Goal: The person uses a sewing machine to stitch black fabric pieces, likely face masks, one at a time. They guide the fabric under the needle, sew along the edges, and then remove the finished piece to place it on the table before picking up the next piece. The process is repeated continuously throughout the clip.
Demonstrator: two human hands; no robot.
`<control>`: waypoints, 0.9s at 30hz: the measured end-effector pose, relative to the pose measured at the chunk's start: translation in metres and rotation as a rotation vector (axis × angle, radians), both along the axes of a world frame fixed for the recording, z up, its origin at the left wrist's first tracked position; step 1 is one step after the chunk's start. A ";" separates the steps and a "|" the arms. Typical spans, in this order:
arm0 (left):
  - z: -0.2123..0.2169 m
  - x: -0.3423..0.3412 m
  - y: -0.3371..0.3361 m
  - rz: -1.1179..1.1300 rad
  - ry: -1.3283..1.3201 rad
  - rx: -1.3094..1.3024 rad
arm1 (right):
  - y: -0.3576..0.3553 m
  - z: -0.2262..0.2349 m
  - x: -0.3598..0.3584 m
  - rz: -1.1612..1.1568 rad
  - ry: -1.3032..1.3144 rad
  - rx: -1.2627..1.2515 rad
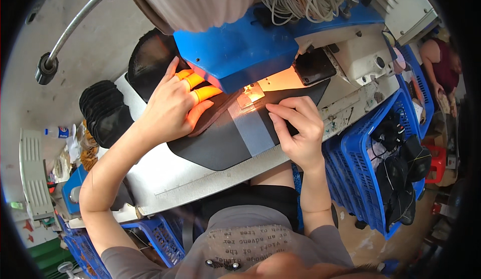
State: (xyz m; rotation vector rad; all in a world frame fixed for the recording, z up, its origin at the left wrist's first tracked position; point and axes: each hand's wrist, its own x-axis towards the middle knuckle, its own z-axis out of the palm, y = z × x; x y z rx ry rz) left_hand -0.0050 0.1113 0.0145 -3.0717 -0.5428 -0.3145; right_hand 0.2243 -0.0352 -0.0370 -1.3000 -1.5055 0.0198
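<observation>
Nearest the camera hangs one big pale bundle, apparently thread (195, 1), above the blue machine head (240, 51). Beneath that head, on the middle of the metal surface (168, 176), lies one black panel (210, 151), its near corner just short of the surface's near edge. One grey strip (254, 133) crosses it from the lit work point toward that edge.

Left hand (175, 101): its grip is fairly wide, fingers spread and resting over the panel and one brownish piece (214, 114); I count three yellow finger covers (204, 93). Right hand (299, 128): thumb and forefinger stand narrow, close together just right of the strip; I cannot tell whether they pinch anything.

My judgement is that the step in hand is lining up the panel for stitching, and the next move calls for holding it flat with fingertips clear of the work point.

Toward the surface's left edge sits one pile of black pieces (105, 113), too overlapped to count; one larger dark rounded piece (150, 61) lies by its far left corner
</observation>
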 end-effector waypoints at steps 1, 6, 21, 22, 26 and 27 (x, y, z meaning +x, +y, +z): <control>0.000 0.001 -0.001 -0.002 -0.013 0.002 | 0.000 0.000 0.000 0.003 0.001 -0.001; 0.006 0.003 -0.005 0.018 -0.009 -0.023 | 0.000 -0.002 0.001 0.013 0.004 0.009; 0.014 0.015 -0.036 0.240 0.045 -0.053 | -0.001 -0.003 0.003 0.044 0.023 0.035; 0.020 0.021 -0.042 0.260 0.051 -0.066 | -0.001 -0.002 0.003 0.045 0.023 0.039; 0.020 0.024 -0.056 0.294 0.023 -0.085 | -0.001 -0.002 0.003 0.049 0.020 0.046; 0.017 0.025 -0.058 0.299 0.012 -0.085 | 0.000 -0.003 0.003 0.050 0.020 0.047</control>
